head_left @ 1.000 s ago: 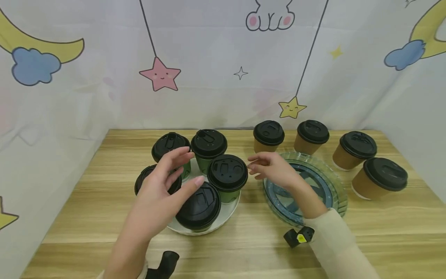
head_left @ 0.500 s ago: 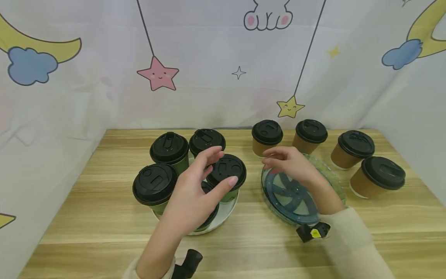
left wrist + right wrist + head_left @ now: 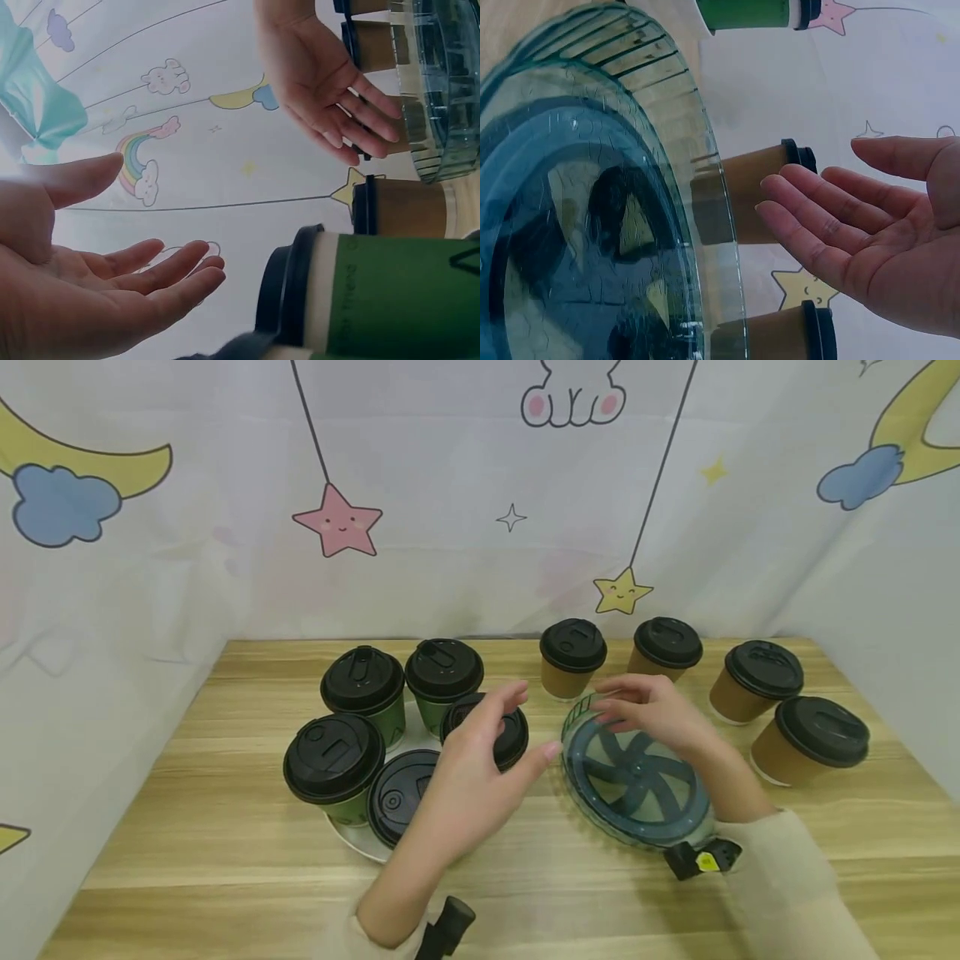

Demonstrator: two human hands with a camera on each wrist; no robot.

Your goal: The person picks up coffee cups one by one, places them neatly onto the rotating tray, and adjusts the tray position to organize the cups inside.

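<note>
My left hand (image 3: 468, 789) hovers over the right side of a white plate (image 3: 414, 737), fingers loosely bent and thumb apart, holding nothing. Several green paper cups with black lids stand on that plate; the hand partly hides the front cup (image 3: 399, 793) and the right one (image 3: 495, 735). In the left wrist view a green cup (image 3: 412, 292) stands beyond the fingers. My right hand (image 3: 663, 718), also holding nothing, is over the far side of a clear ribbed dish (image 3: 637, 768) with a blue spoked disc pattern. Its palm and relaxed fingers show in the right wrist view.
Several brown paper cups with black lids stand behind and right of the dish, among them one at the back (image 3: 572, 660) and one at the right (image 3: 810, 742). A printed white cloth (image 3: 450, 577) hangs behind the wooden table (image 3: 187, 827).
My left hand has moved right across the green cups, uncovering the left ones. The right hand has shifted right, from beside the green cups to over the dish. The cups stay in place.
</note>
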